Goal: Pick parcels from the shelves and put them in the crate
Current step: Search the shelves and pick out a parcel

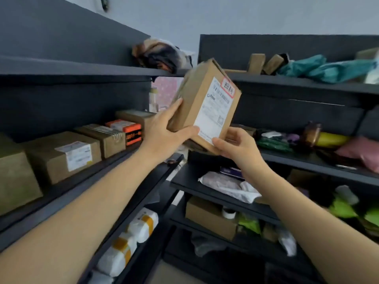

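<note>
Forearms: nearest you, the left forearm [78, 208] and the right forearm [307, 218] rise from the near corners and close in toward the middle.
Left shelf: brown boxes [67, 158] stand in a row on the left shelf [86, 177], well apart from your hands.
Left hand: your left hand [164, 134] grips the parcel's lower left, with the fingers up its left side and the thumb laid along the near bottom edge.
Parcel: the parcel [196, 99] is off the shelves, held in the air between both hands at mid-scene. Its white label [215, 111] faces you.
Long axis: close to upright, with the top tipped far and a little right. Both grips sit at the bottom end, so the top is free.
Right hand: your right hand [238, 146] pinches the lower right corner, thumb on the label face and fingers curled behind.
Right shelves: soft teal bags [328, 68] lie far right, clear of the parcel.
Crate: the crate is not in view, so you cannot tell which way it lies.
Coming move: both hands are equally near, so you probably carry it two-handed and bottom-first.
</note>
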The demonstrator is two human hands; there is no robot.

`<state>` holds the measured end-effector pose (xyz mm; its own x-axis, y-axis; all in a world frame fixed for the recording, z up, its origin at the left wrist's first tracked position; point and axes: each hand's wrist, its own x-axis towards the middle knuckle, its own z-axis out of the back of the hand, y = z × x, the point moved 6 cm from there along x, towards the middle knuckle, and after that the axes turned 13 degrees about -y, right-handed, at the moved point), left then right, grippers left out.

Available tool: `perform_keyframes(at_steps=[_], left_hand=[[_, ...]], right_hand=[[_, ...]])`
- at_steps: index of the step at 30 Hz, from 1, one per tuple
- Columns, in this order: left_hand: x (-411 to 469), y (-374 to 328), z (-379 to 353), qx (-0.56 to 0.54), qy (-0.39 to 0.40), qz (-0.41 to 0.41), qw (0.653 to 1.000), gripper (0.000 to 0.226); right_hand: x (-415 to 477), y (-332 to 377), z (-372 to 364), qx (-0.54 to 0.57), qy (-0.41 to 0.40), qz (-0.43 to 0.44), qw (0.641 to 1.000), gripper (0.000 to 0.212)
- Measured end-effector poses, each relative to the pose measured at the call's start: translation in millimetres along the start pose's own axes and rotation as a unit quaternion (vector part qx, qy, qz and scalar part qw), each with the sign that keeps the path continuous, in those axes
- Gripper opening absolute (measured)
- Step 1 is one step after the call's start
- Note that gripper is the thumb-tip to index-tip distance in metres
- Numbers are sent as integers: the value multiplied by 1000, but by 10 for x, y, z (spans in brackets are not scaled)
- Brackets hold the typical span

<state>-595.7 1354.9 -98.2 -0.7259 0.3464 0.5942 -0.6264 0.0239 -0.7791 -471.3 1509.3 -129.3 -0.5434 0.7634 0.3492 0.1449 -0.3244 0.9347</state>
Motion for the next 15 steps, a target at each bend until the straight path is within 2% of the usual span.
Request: perform_keyframes(at_steps=[3, 7, 9, 12, 15], left_hand=[[-584, 139, -889, -54, 118, 73, 989, 84], [-1431, 204, -2060, -48, 250, 141, 957, 80], [-1853, 190, -2611, -43, 311, 166, 935, 78], [-2414, 115, -3320, -37, 375, 193, 906, 69], [-2784, 23, -3861, -48, 406, 211, 888, 62]], right_hand=[[-282, -646, 985, -90, -42, -45, 994, 31], [-679, -1412, 2497, -167, -118, -103, 973, 46], [-876, -1688, 3243, -186, -144, -141, 962, 61], [-1141, -2032, 4140, -214, -134, -194, 948, 77], [-1329, -2354, 4683, -173, -116, -240, 948, 75]])
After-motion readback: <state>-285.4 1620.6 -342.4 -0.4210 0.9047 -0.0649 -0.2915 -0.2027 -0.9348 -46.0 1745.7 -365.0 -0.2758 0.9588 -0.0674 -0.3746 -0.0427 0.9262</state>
